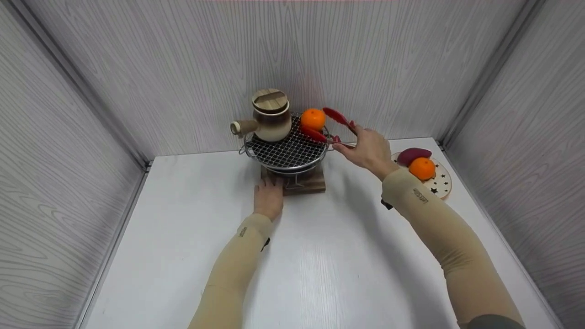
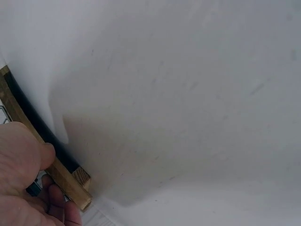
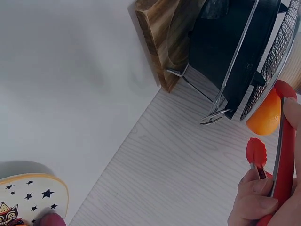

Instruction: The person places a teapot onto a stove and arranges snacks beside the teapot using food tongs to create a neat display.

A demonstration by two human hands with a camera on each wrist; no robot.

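My right hand (image 1: pixel 370 148) holds a pair of red-tipped tongs (image 1: pixel 336 115) with the arms spread. One tip lies by the front of an orange (image 1: pixel 313 119) on the round wire grill rack (image 1: pixel 288 157); the other is apart from it, up to the right. In the right wrist view the orange (image 3: pixel 263 118) sits at the rack's rim. My left hand (image 1: pixel 268 198) grips the front edge of the wooden board (image 1: pixel 313 184) under the grill. From the left wrist view, thumb and fingers (image 2: pixel 56 197) are on either side of the board's edge (image 2: pixel 61 176).
A brown and cream pot (image 1: pixel 274 130) with a wooden lid (image 1: pixel 269 100) stands on the rack's left, its handle (image 1: pixel 244 127) pointing left. At right, a star-patterned plate (image 1: pixel 441 187) bears another orange (image 1: pixel 422 169) and a purple sweet potato (image 1: pixel 413 156). Pale walls (image 1: pixel 192 82) enclose the table.
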